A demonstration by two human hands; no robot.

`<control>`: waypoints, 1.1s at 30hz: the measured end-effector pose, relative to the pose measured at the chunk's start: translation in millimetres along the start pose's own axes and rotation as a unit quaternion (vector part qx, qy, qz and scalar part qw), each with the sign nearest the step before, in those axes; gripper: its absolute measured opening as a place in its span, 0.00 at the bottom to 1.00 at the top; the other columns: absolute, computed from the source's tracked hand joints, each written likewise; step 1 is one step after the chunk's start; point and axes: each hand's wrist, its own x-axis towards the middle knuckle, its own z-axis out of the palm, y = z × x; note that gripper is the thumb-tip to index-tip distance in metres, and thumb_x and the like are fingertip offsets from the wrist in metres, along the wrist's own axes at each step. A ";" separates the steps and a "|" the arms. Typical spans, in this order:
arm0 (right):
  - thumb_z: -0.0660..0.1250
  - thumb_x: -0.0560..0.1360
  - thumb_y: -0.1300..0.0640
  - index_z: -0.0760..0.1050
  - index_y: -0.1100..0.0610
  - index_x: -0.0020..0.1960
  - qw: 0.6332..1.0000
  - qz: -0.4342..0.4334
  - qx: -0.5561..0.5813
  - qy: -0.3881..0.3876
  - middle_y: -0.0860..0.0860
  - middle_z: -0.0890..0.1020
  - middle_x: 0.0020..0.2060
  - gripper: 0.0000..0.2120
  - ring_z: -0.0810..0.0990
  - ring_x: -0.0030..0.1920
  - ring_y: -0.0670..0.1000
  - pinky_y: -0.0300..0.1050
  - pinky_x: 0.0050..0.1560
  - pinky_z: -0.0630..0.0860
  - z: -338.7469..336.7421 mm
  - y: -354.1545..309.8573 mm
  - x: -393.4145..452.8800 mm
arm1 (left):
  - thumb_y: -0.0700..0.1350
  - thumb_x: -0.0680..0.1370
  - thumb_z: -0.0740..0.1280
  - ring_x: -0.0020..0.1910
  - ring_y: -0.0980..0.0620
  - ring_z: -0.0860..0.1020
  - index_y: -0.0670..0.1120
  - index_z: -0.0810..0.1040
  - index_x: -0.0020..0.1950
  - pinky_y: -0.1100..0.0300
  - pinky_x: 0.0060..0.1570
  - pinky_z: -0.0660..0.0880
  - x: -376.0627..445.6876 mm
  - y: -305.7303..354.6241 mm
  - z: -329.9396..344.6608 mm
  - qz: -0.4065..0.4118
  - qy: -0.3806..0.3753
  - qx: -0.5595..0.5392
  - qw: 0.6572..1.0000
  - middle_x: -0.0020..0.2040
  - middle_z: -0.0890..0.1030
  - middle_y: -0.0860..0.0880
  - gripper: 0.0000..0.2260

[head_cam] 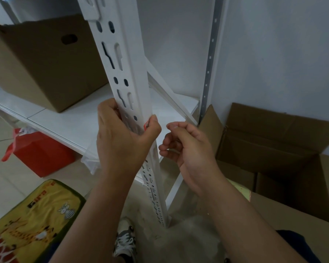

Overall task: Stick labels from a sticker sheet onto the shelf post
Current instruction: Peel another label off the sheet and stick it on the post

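A white slotted shelf post (pixel 129 76) runs from top centre down to the floor. My left hand (pixel 122 137) wraps around the post at mid height, its thumb pressing a small red and white label (pixel 146 125) against the post's right edge. My right hand (pixel 188 147) hovers just right of the post, fingers loosely curled, thumb and forefinger close together with nothing visible between them. The sticker sheet is not clearly seen; a pale transparent edge shows behind my left hand.
A closed cardboard box (pixel 42 59) sits on the white shelf (pixel 70 120) at left. An open cardboard box (pixel 273 149) stands at right. A red bag (pixel 40 152) lies under the shelf, a yellow cartoon cushion (pixel 32 221) at lower left. A shoe (pixel 124 242) is near the post's foot.
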 end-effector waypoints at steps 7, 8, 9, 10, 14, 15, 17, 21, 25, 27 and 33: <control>0.62 0.80 0.60 0.78 0.59 0.49 1.000 0.001 -0.019 0.002 0.56 0.78 0.33 0.06 0.79 0.35 0.53 0.45 0.38 0.79 -1.5 0.4 -0.8 | 0.55 0.71 0.73 0.39 0.52 0.70 0.48 0.60 0.53 0.65 0.34 0.64 -2.1 9.5 5.5 -0.018 0.018 0.044 0.999 0.44 0.68 0.48 0.25; 0.62 0.80 0.60 0.78 0.58 0.49 1.000 0.001 -0.019 0.002 0.56 0.78 0.33 0.06 0.79 0.35 0.53 0.45 0.38 0.79 -2.1 -0.3 -1.1 | 0.55 0.71 0.73 0.40 0.51 0.70 0.47 0.61 0.54 0.65 0.35 0.65 -2.2 7.8 4.6 -0.018 0.013 0.036 0.999 0.45 0.69 0.48 0.25; 0.62 0.80 0.60 0.78 0.58 0.49 1.000 0.001 -0.021 0.002 0.55 0.78 0.33 0.06 0.79 0.35 0.53 0.45 0.38 0.79 -3.0 -0.9 -1.2 | 0.55 0.71 0.74 0.42 0.51 0.71 0.45 0.63 0.55 0.64 0.37 0.67 -2.2 4.4 3.3 -0.016 0.002 0.024 1.000 0.47 0.70 0.48 0.25; 0.62 0.80 0.60 0.78 0.58 0.49 1.000 0.000 -0.024 0.002 0.55 0.78 0.32 0.06 0.79 0.35 0.53 0.45 0.38 0.79 -3.6 -1.7 -1.4 | 0.57 0.71 0.74 0.44 0.51 0.73 0.44 0.65 0.58 0.63 0.39 0.69 -2.2 0.4 1.4 -0.010 -0.014 0.013 1.000 0.49 0.71 0.48 0.27; 0.62 0.80 0.59 0.78 0.58 0.49 0.999 -0.005 -0.031 0.005 0.55 0.78 0.33 0.06 0.79 0.35 0.52 0.45 0.38 0.79 -5.8 -4.6 -2.2 | 0.63 0.70 0.71 0.48 0.51 0.77 0.47 0.65 0.60 0.62 0.41 0.77 1.0 -10.3 -8.9 0.020 -0.060 -0.014 0.998 0.51 0.73 0.50 0.29; 0.62 0.80 0.59 0.78 0.58 0.50 0.999 -0.005 -0.033 0.005 0.55 0.78 0.33 0.06 0.79 0.35 0.52 0.45 0.39 0.79 -6.3 -4.8 -2.2 | 0.62 0.71 0.71 0.47 0.51 0.78 0.50 0.64 0.58 0.61 0.40 0.78 2.1 -11.4 -10.3 0.028 -0.063 -0.015 0.998 0.50 0.73 0.51 0.26; 0.62 0.80 0.59 0.78 0.58 0.50 0.999 -0.004 -0.037 0.003 0.55 0.78 0.33 0.06 0.79 0.35 0.52 0.44 0.39 0.79 -6.2 -5.0 -3.1 | 0.61 0.71 0.71 0.46 0.51 0.78 0.52 0.63 0.56 0.60 0.39 0.79 3.8 -10.9 -12.9 0.033 -0.069 -0.019 0.997 0.48 0.73 0.52 0.25; 0.62 0.80 0.59 0.78 0.58 0.49 0.999 -0.003 -0.043 0.002 0.55 0.78 0.33 0.06 0.79 0.35 0.52 0.44 0.39 0.79 -5.4 -5.2 -5.2 | 0.62 0.68 0.72 0.49 0.55 0.78 0.51 0.63 0.58 0.63 0.43 0.79 6.7 -9.4 -18.2 -0.004 -0.117 -0.081 0.990 0.49 0.72 0.59 0.28; 0.62 0.80 0.60 0.77 0.59 0.48 0.998 -0.006 -0.055 0.001 0.55 0.77 0.32 0.06 0.78 0.35 0.52 0.44 0.38 0.79 -5.5 -5.7 -5.7 | 0.65 0.62 0.67 0.49 0.66 0.76 0.52 0.66 0.61 0.75 0.41 0.76 10.6 -15.1 -19.8 -0.037 -0.177 -0.105 0.978 0.50 0.72 0.65 0.32; 0.62 0.80 0.61 0.77 0.59 0.47 0.998 -0.008 -0.062 0.001 0.55 0.77 0.32 0.06 0.78 0.35 0.52 0.44 0.38 0.79 -5.8 -5.3 -5.6 | 0.64 0.64 0.66 0.48 0.66 0.75 0.51 0.68 0.60 0.79 0.41 0.73 10.2 -17.2 -18.4 -0.030 -0.185 -0.103 0.977 0.50 0.73 0.66 0.29; 0.62 0.79 0.61 0.77 0.60 0.48 0.996 -0.018 -0.092 0.003 0.53 0.77 0.31 0.06 0.78 0.33 0.50 0.45 0.39 0.79 -7.7 -4.7 -7.7 | 0.67 0.68 0.72 0.51 0.65 0.77 0.53 0.68 0.61 0.75 0.42 0.75 12.5 -20.2 -18.2 -0.026 -0.185 -0.116 0.975 0.52 0.74 0.66 0.29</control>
